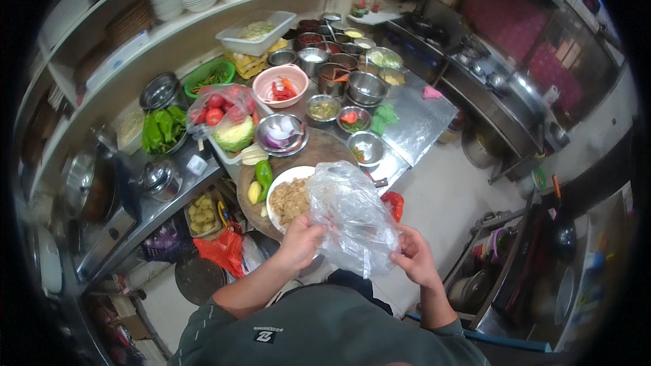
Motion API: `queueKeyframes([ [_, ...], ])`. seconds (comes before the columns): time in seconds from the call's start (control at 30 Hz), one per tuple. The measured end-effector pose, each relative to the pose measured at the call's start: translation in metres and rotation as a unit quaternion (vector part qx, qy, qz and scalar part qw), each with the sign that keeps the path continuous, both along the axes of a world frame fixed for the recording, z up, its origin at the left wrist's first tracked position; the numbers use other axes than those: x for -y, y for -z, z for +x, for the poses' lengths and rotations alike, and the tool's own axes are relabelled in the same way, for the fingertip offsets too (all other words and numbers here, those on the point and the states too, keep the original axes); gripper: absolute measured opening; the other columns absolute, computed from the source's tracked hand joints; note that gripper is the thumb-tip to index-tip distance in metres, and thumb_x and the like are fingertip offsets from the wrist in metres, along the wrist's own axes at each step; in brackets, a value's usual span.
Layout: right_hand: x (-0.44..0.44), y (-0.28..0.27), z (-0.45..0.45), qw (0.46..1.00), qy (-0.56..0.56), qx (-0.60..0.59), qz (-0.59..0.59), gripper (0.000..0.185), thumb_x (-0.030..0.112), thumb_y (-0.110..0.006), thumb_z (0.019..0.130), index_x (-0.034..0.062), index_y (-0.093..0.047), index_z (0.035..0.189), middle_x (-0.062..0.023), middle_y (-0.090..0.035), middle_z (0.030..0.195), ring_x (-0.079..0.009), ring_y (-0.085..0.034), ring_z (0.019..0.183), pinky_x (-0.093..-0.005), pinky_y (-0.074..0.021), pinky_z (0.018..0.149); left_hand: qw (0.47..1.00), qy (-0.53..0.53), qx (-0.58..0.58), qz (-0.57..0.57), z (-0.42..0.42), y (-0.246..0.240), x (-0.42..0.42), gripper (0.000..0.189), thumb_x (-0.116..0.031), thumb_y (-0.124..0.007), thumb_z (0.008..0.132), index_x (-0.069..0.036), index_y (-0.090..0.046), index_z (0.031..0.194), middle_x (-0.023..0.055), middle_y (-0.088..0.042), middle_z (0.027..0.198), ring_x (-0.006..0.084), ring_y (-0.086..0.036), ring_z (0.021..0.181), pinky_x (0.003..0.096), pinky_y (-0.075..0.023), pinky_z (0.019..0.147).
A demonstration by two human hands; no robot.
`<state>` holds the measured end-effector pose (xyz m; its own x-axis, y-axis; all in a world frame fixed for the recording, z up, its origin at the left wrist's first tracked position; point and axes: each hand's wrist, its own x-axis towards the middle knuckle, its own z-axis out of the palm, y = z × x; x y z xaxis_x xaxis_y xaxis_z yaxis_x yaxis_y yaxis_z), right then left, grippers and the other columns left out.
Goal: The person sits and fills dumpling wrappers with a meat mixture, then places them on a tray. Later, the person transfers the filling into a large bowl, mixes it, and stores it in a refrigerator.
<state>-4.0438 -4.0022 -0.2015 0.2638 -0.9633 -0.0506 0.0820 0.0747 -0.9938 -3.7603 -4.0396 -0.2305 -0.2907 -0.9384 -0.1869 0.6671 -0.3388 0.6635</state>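
A clear plastic bag (353,213) is stretched between my two hands. My left hand (302,239) pinches its left side, and my right hand (414,254) grips the right edge. The bag hangs over part of a white plate (273,190) that holds brown chopped food (287,203), so the plate's right side is hidden. That plate rests on a round wooden chopping board (325,145). Left of it on the board lie a green pepper (263,178) and a yellowish vegetable piece (254,192).
Beyond the board stand a steel bowl of onion (278,132), a pink basin of red peppers (280,86) and a bag of tomatoes (214,116). Several steel pots (333,79) crowd the steel table (424,107). A red plastic bag (224,250) hangs low at the left.
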Motion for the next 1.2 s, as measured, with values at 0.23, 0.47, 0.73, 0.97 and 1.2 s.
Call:
queueKeyframes([
  [0.23, 0.049, -0.019, 0.035, 0.992, -0.094, -0.070, -0.042, 0.063, -0.002, -0.067, 0.086, -0.0003, -0.039, 0.142, -0.0020, -0.062, 0.097, -0.0118, -0.060, 0.089, -0.0290, -0.0492, 0.084, 0.975, -0.043, 0.182, -0.120, 0.049, -0.008, -0.036, 0.028, 0.010, -0.051, 0.080, 0.000, -0.062, 0.104, 0.0071, -0.067, 0.094, 0.0179, -0.065, 0.086, 0.0321, -0.0519, 0.081],
  [0.47, 0.112, -0.015, 0.101, 0.984, -0.175, -0.011, 0.024, 0.014, -0.001, -0.065, 0.086, 0.0000, -0.067, 0.099, -0.0005, -0.065, 0.082, -0.0089, -0.059, 0.073, -0.0241, -0.0479, 0.067, 0.982, -0.087, 0.149, -0.078, 0.066, -0.011, -0.054, 0.032, 0.008, -0.057, 0.074, 0.000, -0.061, 0.104, 0.0040, -0.067, 0.093, 0.0123, -0.064, 0.083, 0.0284, -0.0521, 0.076],
  [0.73, 0.124, 0.063, 0.045, 0.992, -0.076, -0.101, 0.007, 0.004, 0.002, -0.065, 0.087, 0.0016, -0.066, 0.083, 0.0047, -0.060, 0.074, -0.0037, -0.051, 0.064, -0.0222, -0.0417, 0.059, 0.942, 0.111, 0.304, -0.085, 0.097, 0.046, -0.099, 0.015, -0.009, -0.067, 0.087, -0.003, -0.059, 0.098, -0.0034, -0.058, 0.088, 0.0059, -0.053, 0.081, 0.0222, -0.0438, 0.074],
  [0.97, 0.140, 0.141, 0.022, 0.974, -0.046, -0.191, -0.111, 0.010, 0.008, -0.064, 0.088, -0.0002, -0.063, 0.081, 0.0012, -0.060, 0.072, -0.0079, -0.052, 0.070, -0.0267, -0.0446, 0.065, 0.903, 0.106, 0.412, -0.055, 0.058, 0.098, -0.084, 0.010, -0.007, -0.058, 0.091, -0.003, -0.056, 0.100, -0.0020, -0.054, 0.083, 0.0087, -0.053, 0.076, 0.0263, -0.0447, 0.068],
  [1.2, 0.183, 0.171, 0.043, 0.969, -0.003, -0.154, -0.193, 0.024, 0.017, -0.058, 0.091, -0.0026, -0.055, 0.077, -0.0054, -0.050, 0.064, -0.0134, -0.046, 0.065, -0.0321, -0.0389, 0.059, 0.824, -0.091, 0.547, -0.117, 0.017, 0.111, -0.058, 0.011, -0.011, -0.052, 0.098, -0.001, -0.054, 0.103, 0.0076, -0.058, 0.076, 0.0153, -0.055, 0.070, 0.0324, -0.0462, 0.065],
])
